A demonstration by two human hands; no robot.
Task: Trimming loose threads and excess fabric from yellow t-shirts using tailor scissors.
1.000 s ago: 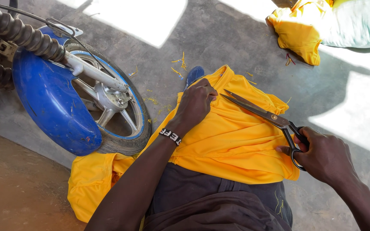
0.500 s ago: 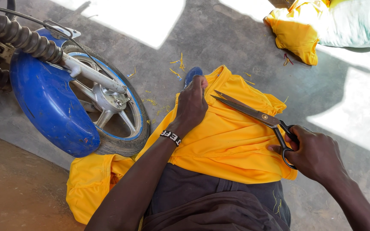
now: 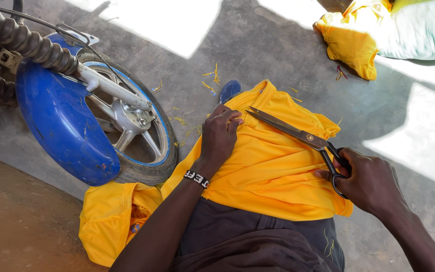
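1. At the far left a motorcycle front wheel stands on the concrete floor, with a blue mudguard over it and ribbed fork boots above.
2. A heap of yellow cloth lies on the floor beside the tyre, below it in the picture.
3. The left hand rests knuckles-up on the yellow garment draped over the person's lap, fingers curled and pinching a fold near its far edge; a beaded bracelet circles the wrist.
4. The tailor's scissors lie with their long axis slanting from the tips, just right of the left hand, down to the handles at the right. The blades look nearly shut and rest on the cloth.
5. The right hand grips the handles, fingers through the loops, closed round them; it is the farther hand from the pinched fold.
6. At the upper right more yellow fabric lies against a pale sack.
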